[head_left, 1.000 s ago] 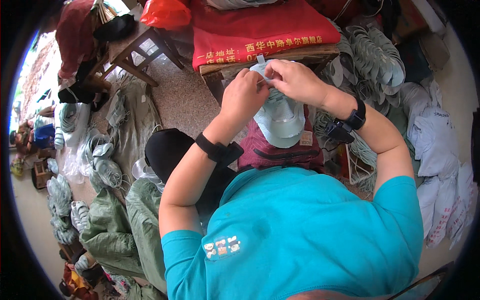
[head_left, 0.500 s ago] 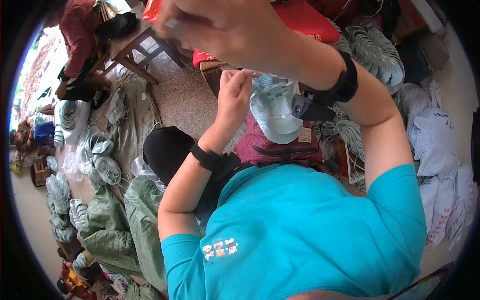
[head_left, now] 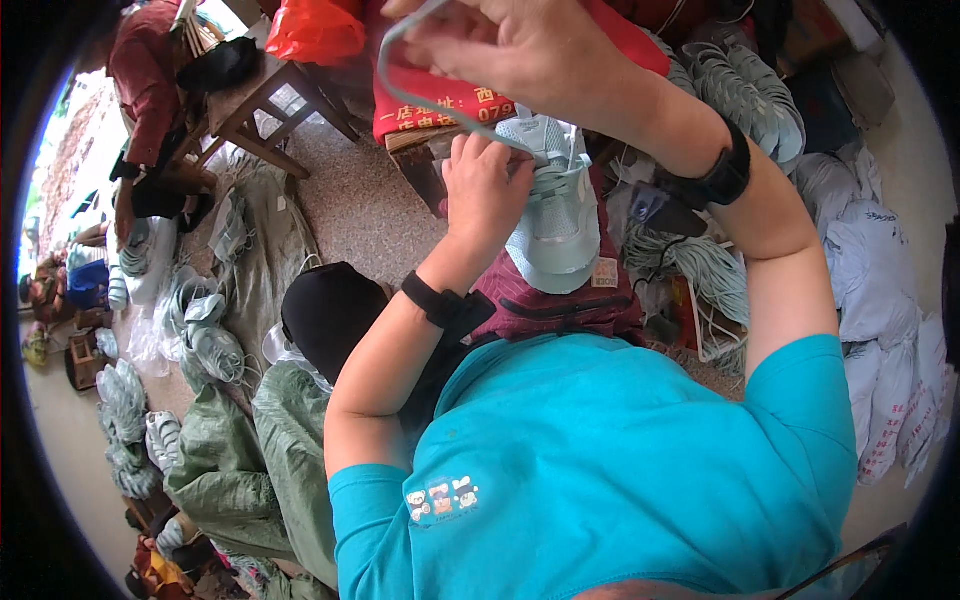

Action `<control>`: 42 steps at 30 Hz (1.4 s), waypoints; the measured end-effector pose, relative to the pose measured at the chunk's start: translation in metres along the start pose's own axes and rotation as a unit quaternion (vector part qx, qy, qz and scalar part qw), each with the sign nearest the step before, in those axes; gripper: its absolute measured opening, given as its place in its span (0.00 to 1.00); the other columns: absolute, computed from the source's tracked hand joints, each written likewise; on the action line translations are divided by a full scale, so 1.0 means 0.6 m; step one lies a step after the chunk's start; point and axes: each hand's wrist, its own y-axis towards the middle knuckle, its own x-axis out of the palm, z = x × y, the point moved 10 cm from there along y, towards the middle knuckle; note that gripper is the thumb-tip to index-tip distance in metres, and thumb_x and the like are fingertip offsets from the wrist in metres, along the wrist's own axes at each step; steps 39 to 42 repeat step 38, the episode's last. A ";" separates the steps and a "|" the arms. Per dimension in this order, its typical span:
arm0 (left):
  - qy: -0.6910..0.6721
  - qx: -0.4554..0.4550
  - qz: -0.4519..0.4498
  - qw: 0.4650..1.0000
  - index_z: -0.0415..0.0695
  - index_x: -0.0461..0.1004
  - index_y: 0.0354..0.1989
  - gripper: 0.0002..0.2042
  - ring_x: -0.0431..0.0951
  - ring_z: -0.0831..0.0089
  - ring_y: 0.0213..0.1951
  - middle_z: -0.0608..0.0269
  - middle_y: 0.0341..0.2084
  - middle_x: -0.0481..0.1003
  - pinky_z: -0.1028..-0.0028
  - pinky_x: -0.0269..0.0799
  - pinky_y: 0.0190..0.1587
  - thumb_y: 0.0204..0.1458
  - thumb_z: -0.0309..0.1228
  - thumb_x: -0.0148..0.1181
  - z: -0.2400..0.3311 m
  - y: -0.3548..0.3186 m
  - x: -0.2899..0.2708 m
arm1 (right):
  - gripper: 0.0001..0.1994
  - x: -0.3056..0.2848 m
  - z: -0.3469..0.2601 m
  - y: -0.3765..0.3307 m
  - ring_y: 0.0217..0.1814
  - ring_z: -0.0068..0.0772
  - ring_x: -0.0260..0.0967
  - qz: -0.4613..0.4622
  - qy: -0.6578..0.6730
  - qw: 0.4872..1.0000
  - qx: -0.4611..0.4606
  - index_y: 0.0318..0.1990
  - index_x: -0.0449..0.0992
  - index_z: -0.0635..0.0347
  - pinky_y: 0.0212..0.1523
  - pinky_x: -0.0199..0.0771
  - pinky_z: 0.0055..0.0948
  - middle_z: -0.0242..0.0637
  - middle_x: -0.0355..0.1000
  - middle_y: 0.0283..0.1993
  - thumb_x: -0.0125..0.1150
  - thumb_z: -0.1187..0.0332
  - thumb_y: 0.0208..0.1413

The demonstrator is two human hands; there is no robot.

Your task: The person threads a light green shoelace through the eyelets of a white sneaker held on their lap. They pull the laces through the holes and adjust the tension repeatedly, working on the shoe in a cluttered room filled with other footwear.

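Observation:
A pale blue-green shoe upper lies over the maroon cloth on my lap, its rounded toe toward me. My left hand is closed at the upper's left edge, by the lace holes; its fingertips partly hide what they pinch. From there a pale green shoelace runs up in a wide curve to my right hand. That hand is raised above the far end of the upper, slightly blurred, with its fingers closed on the lace near the top edge of the view.
A wooden stool and a person in a red sleeve are at far left. Red printed cloth covers a wooden surface ahead. Bundled uppers and cords lie right, with white sacks beyond. Green sacks stand left.
My right hand has shifted right, and the curved lace now shows beneath it. My left hand has moved slightly right and stays at the upper's edge. More of the upper is uncovered.

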 end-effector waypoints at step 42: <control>-0.138 -0.102 -0.109 0.979 0.41 0.73 0.37 0.09 0.72 0.74 0.28 0.60 0.35 0.68 0.74 0.71 0.33 0.48 0.22 0.65 -0.064 -0.075 0.017 | 0.10 -0.332 0.189 -0.336 0.44 0.48 0.72 -0.012 -0.473 0.826 0.307 0.40 0.71 0.61 0.43 0.72 0.41 0.44 0.70 0.44 0.58 0.73 0.49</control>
